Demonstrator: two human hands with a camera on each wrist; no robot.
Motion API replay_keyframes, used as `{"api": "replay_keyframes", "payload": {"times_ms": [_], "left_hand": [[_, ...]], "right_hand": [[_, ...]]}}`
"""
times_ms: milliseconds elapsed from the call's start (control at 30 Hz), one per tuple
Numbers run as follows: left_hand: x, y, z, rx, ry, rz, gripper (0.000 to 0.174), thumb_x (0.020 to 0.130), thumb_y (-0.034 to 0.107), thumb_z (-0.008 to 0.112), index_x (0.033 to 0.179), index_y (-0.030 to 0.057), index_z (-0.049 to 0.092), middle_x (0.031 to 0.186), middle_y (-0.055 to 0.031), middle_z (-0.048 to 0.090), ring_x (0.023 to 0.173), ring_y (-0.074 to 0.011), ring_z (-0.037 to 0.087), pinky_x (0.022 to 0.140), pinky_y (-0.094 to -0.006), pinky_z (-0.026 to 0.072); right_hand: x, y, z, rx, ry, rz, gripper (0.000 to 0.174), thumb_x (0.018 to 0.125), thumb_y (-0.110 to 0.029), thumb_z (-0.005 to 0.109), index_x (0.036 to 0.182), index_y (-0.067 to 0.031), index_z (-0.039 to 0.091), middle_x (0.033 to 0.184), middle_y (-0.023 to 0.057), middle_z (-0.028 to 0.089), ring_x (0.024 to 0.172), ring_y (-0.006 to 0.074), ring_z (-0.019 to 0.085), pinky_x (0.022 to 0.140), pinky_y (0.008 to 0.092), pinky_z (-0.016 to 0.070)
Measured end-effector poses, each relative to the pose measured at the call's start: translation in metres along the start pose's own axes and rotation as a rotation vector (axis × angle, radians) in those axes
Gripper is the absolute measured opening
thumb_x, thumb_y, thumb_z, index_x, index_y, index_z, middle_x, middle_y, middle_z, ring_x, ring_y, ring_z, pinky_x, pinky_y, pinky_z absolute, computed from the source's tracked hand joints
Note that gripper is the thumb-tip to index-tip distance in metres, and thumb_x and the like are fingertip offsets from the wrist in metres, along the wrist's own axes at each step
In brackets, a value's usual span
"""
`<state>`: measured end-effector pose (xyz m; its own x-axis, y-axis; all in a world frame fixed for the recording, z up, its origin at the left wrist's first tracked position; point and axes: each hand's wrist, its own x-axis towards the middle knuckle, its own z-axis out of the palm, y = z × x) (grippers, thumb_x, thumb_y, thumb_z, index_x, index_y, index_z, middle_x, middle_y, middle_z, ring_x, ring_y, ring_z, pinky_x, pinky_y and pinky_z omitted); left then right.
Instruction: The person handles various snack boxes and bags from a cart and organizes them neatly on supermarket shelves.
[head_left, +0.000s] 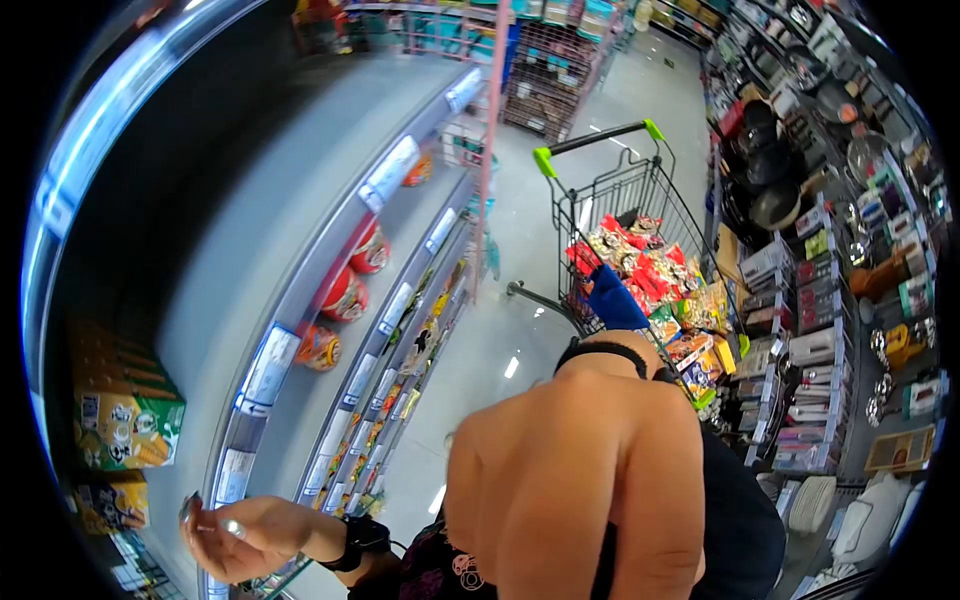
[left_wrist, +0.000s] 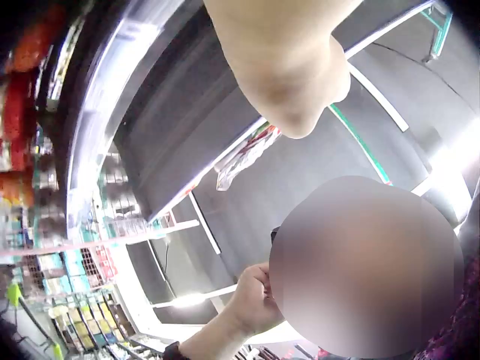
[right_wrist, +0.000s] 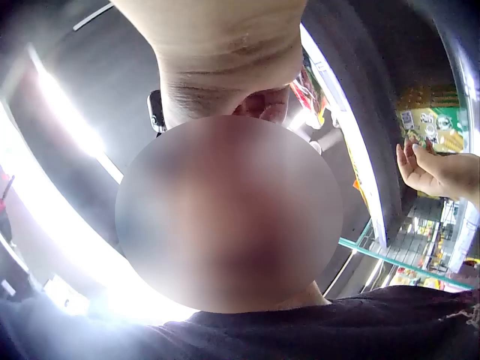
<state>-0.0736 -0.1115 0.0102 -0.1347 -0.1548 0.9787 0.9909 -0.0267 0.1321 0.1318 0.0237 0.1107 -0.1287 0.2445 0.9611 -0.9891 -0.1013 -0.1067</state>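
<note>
My right hand (head_left: 580, 470) is raised close to the head camera, its back and bent knuckles filling the lower middle of the head view. In the left wrist view the same right hand (left_wrist: 255, 304) is beside a blurred area, with its fingertips hidden; whether it holds anything I cannot tell. My left hand (head_left: 245, 535) is out at the lower left, by the shelf edge (head_left: 235, 475), with fingers loosely curled and nothing in them. Near it on the shelf stand a green and cream box (head_left: 130, 430) and a yellow box (head_left: 115, 500).
A shopping cart with a black handle (head_left: 600, 137) stands ahead, loaded with red packets (head_left: 640, 255) and yellow packages (head_left: 705, 305). Red tubs (head_left: 345, 295) sit on a lower left shelf. Pans (head_left: 775, 205) and kitchen goods line the right side. Glossy floor (head_left: 500, 375) runs between.
</note>
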Motion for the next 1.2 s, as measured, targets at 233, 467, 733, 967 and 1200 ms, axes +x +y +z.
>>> {"api": "replay_keyframes", "payload": {"times_ms": [233, 467, 733, 967, 1200], "left_hand": [[-0.032, 0.097, 0.108, -0.37, -0.102, -0.121, 0.033, 0.082, 0.014, 0.047, 0.108, -0.0065, 0.044, 0.103, -0.0201, 0.052, 0.093, -0.0282, 0.053, 0.089, -0.037, 0.0411], [-0.124, 0.248, 0.228, -0.801, -1.032, -0.492, 0.033, 0.071, -0.001, 0.054, 0.103, 0.0011, 0.056, 0.086, -0.0101, 0.056, 0.081, -0.0216, 0.055, 0.077, -0.0316, 0.0432], [-0.294, 0.392, 0.267, -1.187, -1.781, 0.176, 0.033, 0.075, 0.016, 0.06, 0.104, 0.0031, 0.055, 0.1, -0.0158, 0.057, 0.096, -0.0325, 0.053, 0.084, -0.0394, 0.0419], [-0.356, 0.451, 0.283, -1.261, -1.998, 0.117, 0.045, 0.075, 0.021, 0.062, 0.112, -0.0009, 0.049, 0.106, -0.0203, 0.054, 0.102, -0.0341, 0.051, 0.089, -0.0379, 0.0403], [-0.441, 0.458, 0.323, -1.139, -1.991, -0.074, 0.053, 0.073, 0.023, 0.065, 0.115, -0.0036, 0.047, 0.1, -0.0219, 0.054, 0.091, -0.0321, 0.052, 0.08, -0.0372, 0.0426]], "right_hand": [[0.002, -0.157, -0.042, -0.559, -0.287, 0.133, 0.023, 0.084, -0.016, 0.048, 0.083, -0.0035, 0.067, 0.079, 0.0104, 0.059, 0.057, 0.0175, 0.054, 0.048, 0.0242, 0.0421], [-0.178, -0.293, -0.117, -1.417, 0.445, 0.832, 0.034, 0.07, -0.004, 0.055, 0.104, -0.0037, 0.058, 0.087, 0.0068, 0.057, 0.059, 0.0137, 0.051, 0.056, 0.0251, 0.0436], [-0.396, -0.417, -0.086, -1.854, 0.506, 1.843, 0.036, 0.075, -0.022, 0.06, 0.107, -0.0055, 0.056, 0.093, 0.016, 0.06, 0.081, 0.0326, 0.059, 0.073, 0.0395, 0.0477], [-0.421, -0.459, -0.079, -1.734, 1.171, 1.564, 0.029, 0.075, -0.019, 0.062, 0.099, -0.0025, 0.059, 0.079, 0.014, 0.062, 0.074, 0.0285, 0.061, 0.067, 0.0362, 0.0477], [-0.436, -0.464, -0.137, -1.532, 1.351, 1.393, 0.025, 0.081, -0.017, 0.059, 0.103, -0.0043, 0.059, 0.076, 0.0025, 0.061, 0.068, 0.01, 0.058, 0.063, 0.0243, 0.0463]]}}
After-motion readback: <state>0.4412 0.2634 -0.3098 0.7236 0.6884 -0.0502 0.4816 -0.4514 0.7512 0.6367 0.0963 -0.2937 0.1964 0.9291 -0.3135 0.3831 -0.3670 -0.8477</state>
